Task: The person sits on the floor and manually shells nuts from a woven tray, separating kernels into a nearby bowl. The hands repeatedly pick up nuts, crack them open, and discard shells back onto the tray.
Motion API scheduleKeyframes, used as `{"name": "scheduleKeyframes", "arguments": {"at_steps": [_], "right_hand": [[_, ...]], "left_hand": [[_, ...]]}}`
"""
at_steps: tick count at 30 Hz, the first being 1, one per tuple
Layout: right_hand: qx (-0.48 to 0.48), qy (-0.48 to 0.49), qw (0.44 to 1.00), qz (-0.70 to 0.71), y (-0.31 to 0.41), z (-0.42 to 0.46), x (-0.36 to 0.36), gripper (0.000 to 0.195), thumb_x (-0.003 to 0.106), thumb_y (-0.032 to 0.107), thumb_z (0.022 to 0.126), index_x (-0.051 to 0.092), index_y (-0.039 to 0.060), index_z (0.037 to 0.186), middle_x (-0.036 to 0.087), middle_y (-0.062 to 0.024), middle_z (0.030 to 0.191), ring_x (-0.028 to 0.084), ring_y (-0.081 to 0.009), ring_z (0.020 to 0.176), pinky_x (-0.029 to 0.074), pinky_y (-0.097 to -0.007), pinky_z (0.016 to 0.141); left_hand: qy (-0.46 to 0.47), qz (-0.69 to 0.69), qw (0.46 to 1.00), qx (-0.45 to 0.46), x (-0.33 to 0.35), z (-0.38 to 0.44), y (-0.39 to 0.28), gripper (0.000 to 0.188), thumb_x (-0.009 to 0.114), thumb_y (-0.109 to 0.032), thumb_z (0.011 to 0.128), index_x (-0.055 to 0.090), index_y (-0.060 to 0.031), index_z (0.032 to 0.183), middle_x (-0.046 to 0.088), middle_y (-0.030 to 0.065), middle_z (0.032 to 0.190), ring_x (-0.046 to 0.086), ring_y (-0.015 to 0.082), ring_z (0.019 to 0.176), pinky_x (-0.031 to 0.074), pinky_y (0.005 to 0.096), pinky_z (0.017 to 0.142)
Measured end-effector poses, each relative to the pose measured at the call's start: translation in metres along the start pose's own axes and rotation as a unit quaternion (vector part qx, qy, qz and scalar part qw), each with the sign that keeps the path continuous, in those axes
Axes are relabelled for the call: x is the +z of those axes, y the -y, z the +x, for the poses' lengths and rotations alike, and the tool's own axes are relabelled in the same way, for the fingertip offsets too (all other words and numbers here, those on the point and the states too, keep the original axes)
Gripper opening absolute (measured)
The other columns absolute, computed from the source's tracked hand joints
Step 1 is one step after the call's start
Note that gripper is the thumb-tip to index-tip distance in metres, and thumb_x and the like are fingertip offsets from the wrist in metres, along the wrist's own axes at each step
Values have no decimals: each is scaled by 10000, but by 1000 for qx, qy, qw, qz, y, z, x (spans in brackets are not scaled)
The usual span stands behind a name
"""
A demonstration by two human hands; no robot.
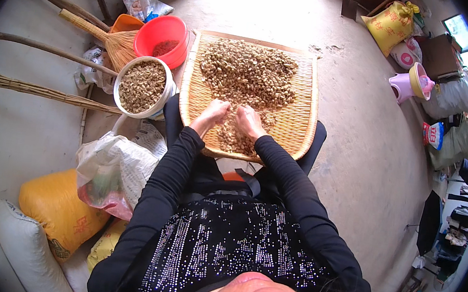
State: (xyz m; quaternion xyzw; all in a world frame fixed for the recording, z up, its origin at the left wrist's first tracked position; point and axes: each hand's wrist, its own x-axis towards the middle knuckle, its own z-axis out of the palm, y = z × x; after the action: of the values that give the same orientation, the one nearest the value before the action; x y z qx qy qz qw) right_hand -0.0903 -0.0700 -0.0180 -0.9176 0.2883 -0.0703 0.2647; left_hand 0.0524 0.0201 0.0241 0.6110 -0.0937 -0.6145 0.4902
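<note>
A woven bamboo winnowing basket (300, 123) rests across my thighs. Unshelled peanuts (248, 70) form a broad heap in its far half. A smaller pile of peanut pods or shells (234, 139) lies in the near part, between and below my wrists. My left hand (216, 112) is over the basket with its fingers curled together, just below the main heap. Close beside it, my right hand (248, 119) is also curled, thumb and fingertips facing the left hand. Whatever may be between the fingertips is too small or hidden to make out.
To the left stand a white bucket (141, 87) full of pods or shells and a red plastic basin (160, 35) holding small reddish pieces. A straw broom (118, 46) leans behind them. Stuffed sacks (62, 209) line the lower left; bags and boxes (442, 56) line the right wall.
</note>
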Motion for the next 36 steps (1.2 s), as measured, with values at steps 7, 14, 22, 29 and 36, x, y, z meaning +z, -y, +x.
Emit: {"name": "scheduleKeyframes", "arguments": {"at_steps": [7,14,22,29,36], "right_hand": [[175,39,919,351,-14,-10,-6,209,560,192,870,591,12,771,585,-40,653,573,-190,604,459,-332,555],[270,97,623,727,-16,-35,-48,100,617,161,894,626,62,906,613,3,786,533,-50,624,446,-179,534],[269,84,641,714,-5,-50,-60,110,642,119,876,608,45,950,596,3,812,530,-50,642,454,-153,546],[274,72,647,708,6,-57,-66,108,653,117,865,608,48,935,585,8,795,515,-41,629,449,-156,548],[257,73,649,713,4,-62,-64,99,638,130,877,616,51,934,596,12,782,512,-36,618,438,-158,537]], "left_hand": [[7,85,996,38,4,-4,8,206,600,-177,851,557,-67,682,410,-49,506,367,71,402,271,238,366],[-83,297,933,188,9,-7,28,306,586,-225,825,579,-18,601,513,47,498,462,119,458,373,324,464],[-37,165,975,146,25,-31,14,292,602,-273,871,665,-40,708,486,-35,505,408,54,447,300,249,425],[3,38,991,132,29,-44,8,174,629,-210,873,642,-55,795,447,-61,503,351,37,376,262,213,364],[-22,30,980,196,29,-26,33,237,555,-213,924,552,-97,718,432,-69,512,349,30,377,254,209,349]]}}
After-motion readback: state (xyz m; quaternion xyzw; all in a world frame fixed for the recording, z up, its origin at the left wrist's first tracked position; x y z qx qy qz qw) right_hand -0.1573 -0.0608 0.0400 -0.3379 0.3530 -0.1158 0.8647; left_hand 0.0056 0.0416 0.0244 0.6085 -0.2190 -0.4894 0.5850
